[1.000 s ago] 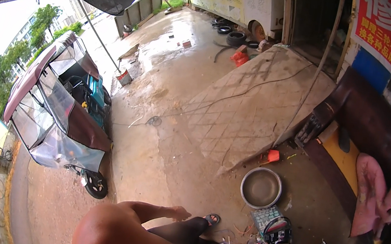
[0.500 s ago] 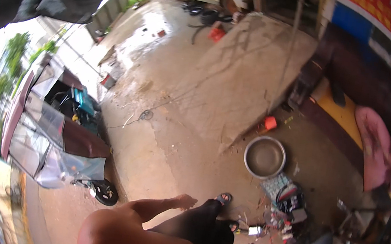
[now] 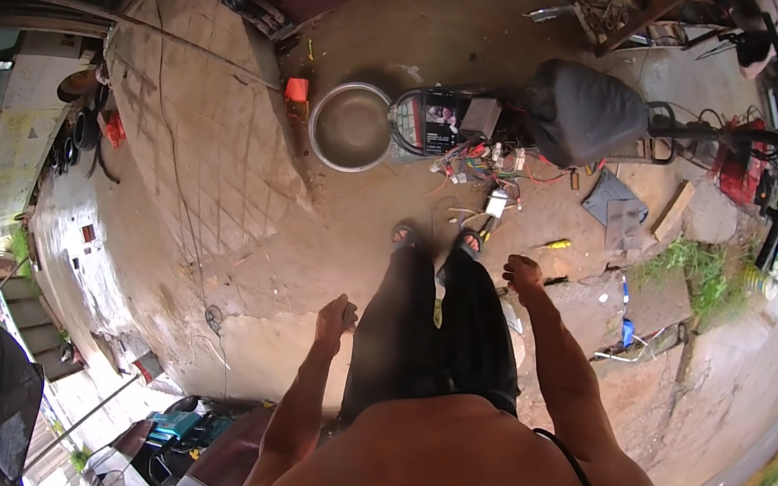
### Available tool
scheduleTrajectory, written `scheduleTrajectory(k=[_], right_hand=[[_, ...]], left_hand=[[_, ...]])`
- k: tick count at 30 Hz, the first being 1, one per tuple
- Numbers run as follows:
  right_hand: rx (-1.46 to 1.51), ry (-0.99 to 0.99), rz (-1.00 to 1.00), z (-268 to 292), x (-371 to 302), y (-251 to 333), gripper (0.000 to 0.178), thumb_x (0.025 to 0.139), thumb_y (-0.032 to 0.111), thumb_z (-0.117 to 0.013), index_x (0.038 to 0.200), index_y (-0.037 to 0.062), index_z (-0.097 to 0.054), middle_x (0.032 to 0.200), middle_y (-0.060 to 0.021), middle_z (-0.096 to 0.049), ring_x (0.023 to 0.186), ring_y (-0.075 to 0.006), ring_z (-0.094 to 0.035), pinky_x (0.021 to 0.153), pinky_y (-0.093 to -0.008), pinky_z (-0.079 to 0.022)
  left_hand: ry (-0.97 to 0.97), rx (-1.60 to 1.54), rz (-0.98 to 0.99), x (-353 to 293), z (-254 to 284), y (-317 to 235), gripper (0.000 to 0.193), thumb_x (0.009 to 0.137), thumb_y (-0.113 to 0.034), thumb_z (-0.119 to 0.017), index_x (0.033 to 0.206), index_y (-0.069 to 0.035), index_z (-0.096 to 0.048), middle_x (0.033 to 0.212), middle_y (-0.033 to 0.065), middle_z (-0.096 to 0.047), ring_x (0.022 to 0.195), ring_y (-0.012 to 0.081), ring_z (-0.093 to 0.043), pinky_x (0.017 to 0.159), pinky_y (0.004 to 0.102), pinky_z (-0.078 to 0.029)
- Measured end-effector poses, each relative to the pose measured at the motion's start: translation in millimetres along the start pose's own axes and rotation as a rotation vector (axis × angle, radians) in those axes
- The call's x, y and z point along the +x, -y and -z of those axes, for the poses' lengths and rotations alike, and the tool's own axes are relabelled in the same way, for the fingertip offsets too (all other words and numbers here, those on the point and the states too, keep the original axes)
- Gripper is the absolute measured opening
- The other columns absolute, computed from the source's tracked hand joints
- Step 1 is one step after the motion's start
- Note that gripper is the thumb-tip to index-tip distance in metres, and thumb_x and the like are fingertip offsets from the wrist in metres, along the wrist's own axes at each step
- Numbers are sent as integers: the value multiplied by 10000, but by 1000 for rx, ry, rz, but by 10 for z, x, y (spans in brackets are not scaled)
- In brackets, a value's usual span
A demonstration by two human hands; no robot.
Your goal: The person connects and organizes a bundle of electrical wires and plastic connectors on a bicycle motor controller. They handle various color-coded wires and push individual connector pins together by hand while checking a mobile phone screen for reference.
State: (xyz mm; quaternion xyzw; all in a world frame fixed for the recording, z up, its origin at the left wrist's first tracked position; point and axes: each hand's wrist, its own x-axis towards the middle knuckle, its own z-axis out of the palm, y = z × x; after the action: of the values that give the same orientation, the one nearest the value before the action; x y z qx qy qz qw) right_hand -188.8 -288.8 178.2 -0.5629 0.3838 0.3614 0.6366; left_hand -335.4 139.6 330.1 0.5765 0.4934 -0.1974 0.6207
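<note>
Loosely curled, my left hand [image 3: 335, 319] and right hand [image 3: 525, 273] hang well apart; whether either holds anything, I cannot tell.

My view has just swung round, so the clutter from my right now lies straight ahead, past my sandalled feet [image 3: 471, 242]: a dark, smooth-covered seat [image 3: 584, 116], then a round metal basin [image 3: 351, 127], dull inside, bright-rimmed; a black boxy unit [image 3: 440, 122]; thin coloured wires [image 3: 466, 162] tangled on gritty concrete; a small white box [image 3: 497, 202]. Beyond my right hand lies a slim yellow piece [image 3: 558, 244]; just beside it, a dark sliver [image 3: 556, 281], held or grounded, unclear.
</note>
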Motion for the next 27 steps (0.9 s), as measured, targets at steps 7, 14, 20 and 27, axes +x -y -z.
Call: scheduleTrajectory(k=[7, 14, 20, 27], right_hand=[[159, -105, 63, -91, -231, -20, 355, 938, 199, -631, 1254, 37, -640, 917, -67, -697, 711, -166, -661, 507, -273, -445], [-76, -184, 381, -574, -295, 361, 281, 936, 183, -670, 1162, 18, -698, 928, -66, -703, 778, -182, -679, 645, -291, -508], [-598, -425, 986, -1070, 190, 961, 212, 890, 134, -699, 1077, 38, -723, 946, -122, -699, 857, -254, -686, 786, -350, -536], [-1005, -500, 1257, -1161, 737, 1297, 212, 808, 173, -749, 998, 86, -713, 975, -104, -666, 914, -342, -623, 801, -440, -515]], left_hand=[[128, 114, -17, 419, -271, -462, 410, 1014, -391, -558, 896, -9, -650, 725, 74, -623, 593, 149, -581, 536, 287, -484], [356, 268, 24, 948, -460, -658, 361, 1011, -367, -580, 899, -30, -648, 784, 47, -623, 654, 121, -565, 555, 269, -446], [502, 396, 13, 1841, -626, -315, 321, 1009, -341, -600, 886, -48, -652, 806, 24, -633, 691, 99, -569, 578, 261, -456], [718, 664, -581, 2645, -1477, -377, 242, 1031, -243, -588, 945, -24, -644, 822, 11, -618, 735, 102, -579, 660, 283, -486]])
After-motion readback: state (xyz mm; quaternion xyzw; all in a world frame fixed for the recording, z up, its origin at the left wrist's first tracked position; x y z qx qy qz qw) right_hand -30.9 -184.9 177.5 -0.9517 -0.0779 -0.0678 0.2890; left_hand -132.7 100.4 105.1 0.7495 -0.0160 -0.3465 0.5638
